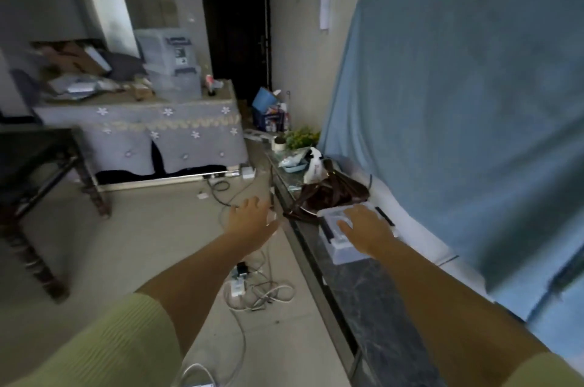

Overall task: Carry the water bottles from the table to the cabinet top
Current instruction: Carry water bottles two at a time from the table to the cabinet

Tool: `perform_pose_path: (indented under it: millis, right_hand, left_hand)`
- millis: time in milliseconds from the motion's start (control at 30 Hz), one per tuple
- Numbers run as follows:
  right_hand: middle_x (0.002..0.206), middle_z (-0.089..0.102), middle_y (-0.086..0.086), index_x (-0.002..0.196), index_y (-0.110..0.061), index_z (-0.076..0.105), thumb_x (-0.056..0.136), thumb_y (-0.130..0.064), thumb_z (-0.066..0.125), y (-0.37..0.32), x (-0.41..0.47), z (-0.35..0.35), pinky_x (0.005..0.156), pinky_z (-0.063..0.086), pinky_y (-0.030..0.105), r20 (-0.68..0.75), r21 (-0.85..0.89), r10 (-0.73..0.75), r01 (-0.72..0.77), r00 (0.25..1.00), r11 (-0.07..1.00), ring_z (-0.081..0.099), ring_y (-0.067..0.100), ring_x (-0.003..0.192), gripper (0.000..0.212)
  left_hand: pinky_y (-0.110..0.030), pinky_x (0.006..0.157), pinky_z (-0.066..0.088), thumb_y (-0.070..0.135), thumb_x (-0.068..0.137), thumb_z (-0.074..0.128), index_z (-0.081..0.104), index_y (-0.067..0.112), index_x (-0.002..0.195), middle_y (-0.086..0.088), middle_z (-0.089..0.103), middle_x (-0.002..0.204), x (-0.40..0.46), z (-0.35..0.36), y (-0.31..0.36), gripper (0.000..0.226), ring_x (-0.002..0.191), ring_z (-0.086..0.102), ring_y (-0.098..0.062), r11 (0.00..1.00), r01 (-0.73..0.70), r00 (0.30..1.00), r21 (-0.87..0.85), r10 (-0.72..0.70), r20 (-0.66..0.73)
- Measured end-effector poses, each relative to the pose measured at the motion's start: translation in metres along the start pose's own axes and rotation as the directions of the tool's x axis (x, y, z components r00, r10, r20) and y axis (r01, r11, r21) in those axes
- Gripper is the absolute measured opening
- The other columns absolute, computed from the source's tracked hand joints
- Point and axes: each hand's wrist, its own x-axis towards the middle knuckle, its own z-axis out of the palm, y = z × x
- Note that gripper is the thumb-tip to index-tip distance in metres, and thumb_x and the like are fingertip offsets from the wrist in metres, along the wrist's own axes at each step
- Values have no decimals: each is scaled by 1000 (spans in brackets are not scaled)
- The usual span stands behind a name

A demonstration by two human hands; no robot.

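No water bottle is plainly visible in this blurred view. My left hand (252, 217) is stretched forward over the floor, fingers apart and holding nothing. My right hand (363, 228) hovers palm down over a clear plastic box (344, 249) that sits on the dark marble cabinet top (373, 298) along the right wall; its fingers are spread and empty. Whether it touches the box lid I cannot tell. A cloth-covered table (142, 130) stands at the far left, piled with things.
On the cabinet top lie a brown bag (331, 193), a white bag (314, 165) and a small plant (300, 137). A blue cloth (458, 118) hangs behind. Cables and chargers (252, 288) litter the floor. A dark wooden table (41, 165) stands left.
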Motion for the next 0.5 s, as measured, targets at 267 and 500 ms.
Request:
perform_pose_path:
  millis: [267, 500]
  right_hand:
    - [146, 36, 8, 138, -16, 43, 99, -43, 38, -163, 47, 43, 105, 34, 47, 76, 7, -255, 255, 964, 967, 39, 31, 133, 47]
    - [146, 37, 6, 139, -16, 42, 100, -41, 37, -219, 101, 60, 109, 31, 44, 123, -1, -364, 367, 923, 930, 38, 27, 133, 47]
  left_hand:
    - [-43, 104, 34, 53, 93, 43, 42, 18, 135, -9, 44, 140, -24, -18, -156, 55, 129, 42, -28, 975, 217, 976, 47, -216, -30]
    - [-44, 104, 33, 54, 94, 41, 40, 19, 138, -9, 43, 140, 1, -5, -208, 56, 129, 41, -28, 948, 315, 949, 38, -315, -11]
